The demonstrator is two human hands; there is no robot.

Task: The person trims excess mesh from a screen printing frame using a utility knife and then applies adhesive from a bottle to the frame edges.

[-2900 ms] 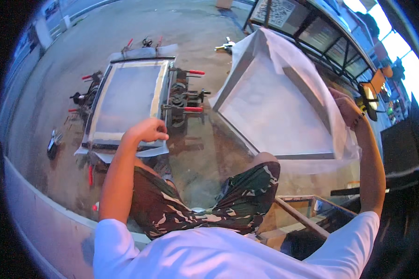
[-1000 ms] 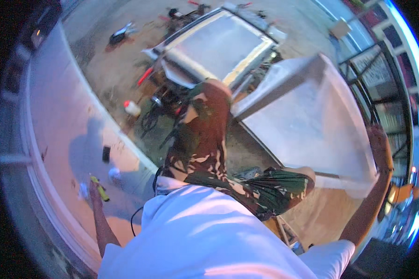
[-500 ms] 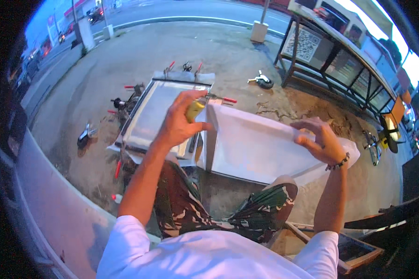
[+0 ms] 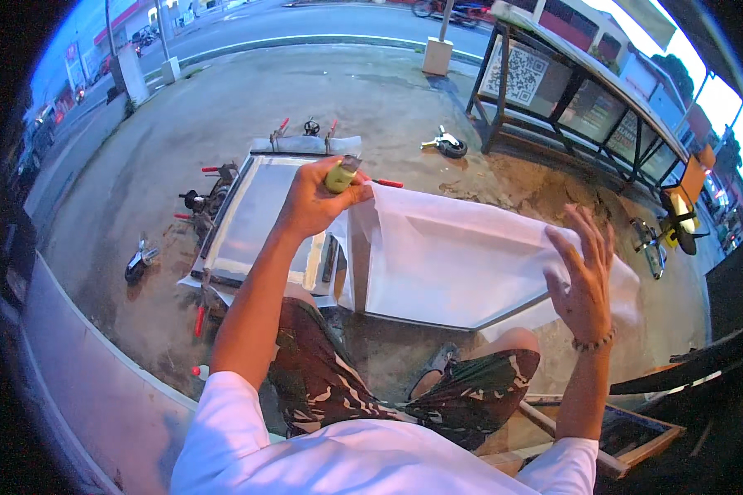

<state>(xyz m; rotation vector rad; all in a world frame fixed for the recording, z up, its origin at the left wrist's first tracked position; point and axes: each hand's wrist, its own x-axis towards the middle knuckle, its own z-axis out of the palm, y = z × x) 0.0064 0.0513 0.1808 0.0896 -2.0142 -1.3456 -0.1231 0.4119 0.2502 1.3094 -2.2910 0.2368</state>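
My left hand point(image 4: 318, 198) is closed around a short yellow-green tool with a dark end point(image 4: 341, 175). Its thumb and fingertips also meet the upper left corner of a thin white fabric sheet point(image 4: 462, 239). That sheet drapes over a dark-edged rectangular frame point(image 4: 421, 320) in front of my knees. Beside its right part, my right hand point(image 4: 584, 276) is raised with fingers spread and nothing in it. Left of the sheet lies another frame point(image 4: 264, 198) with pale fabric stretched across it and tape-like strips along its edges.
Red-handled clamps point(image 4: 200, 320) surround the left frame. Small wheeled parts point(image 4: 447, 144) lie on the concrete. A black metal rack with panels point(image 4: 586, 107) stands at the far right, a wooden frame point(image 4: 636, 450) at the lower right. A low wall point(image 4: 99, 355) runs along my left.
My right hand has come off the fabric and opened, lifting slightly. My left hand has turned and now pinches the sheet's corner. The view has shifted a little.
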